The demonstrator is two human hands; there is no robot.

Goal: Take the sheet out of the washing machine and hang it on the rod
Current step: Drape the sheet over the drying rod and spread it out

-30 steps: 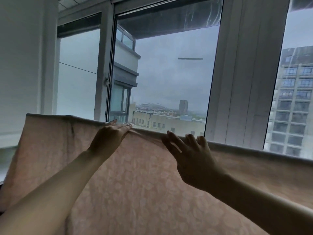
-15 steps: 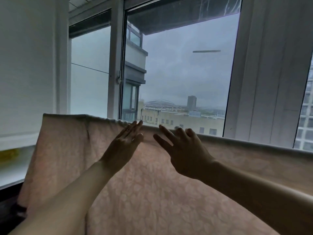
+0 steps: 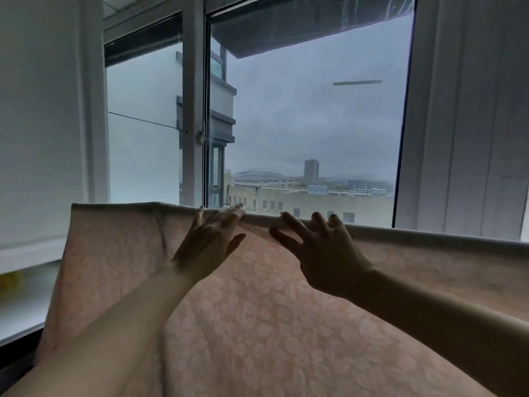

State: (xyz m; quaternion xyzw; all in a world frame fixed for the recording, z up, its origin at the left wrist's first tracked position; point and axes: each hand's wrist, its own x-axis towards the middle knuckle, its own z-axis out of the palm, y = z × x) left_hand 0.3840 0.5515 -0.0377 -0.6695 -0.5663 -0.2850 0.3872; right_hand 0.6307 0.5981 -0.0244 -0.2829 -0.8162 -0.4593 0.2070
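A rod is hidden under the sheet, which is draped over it across the scene from left to right. The pale pink cloth (faintly leaf-patterned) is folded along its top edge and hangs down on the near side.

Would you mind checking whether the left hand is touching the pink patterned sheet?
Touching: in the head view, the left hand's straight fingertips rest on the pink patterned sheet's top fold.

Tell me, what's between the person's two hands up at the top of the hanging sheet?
Only the sheet's folded top edge, slightly puckered, between left hand and right hand, in the head view.
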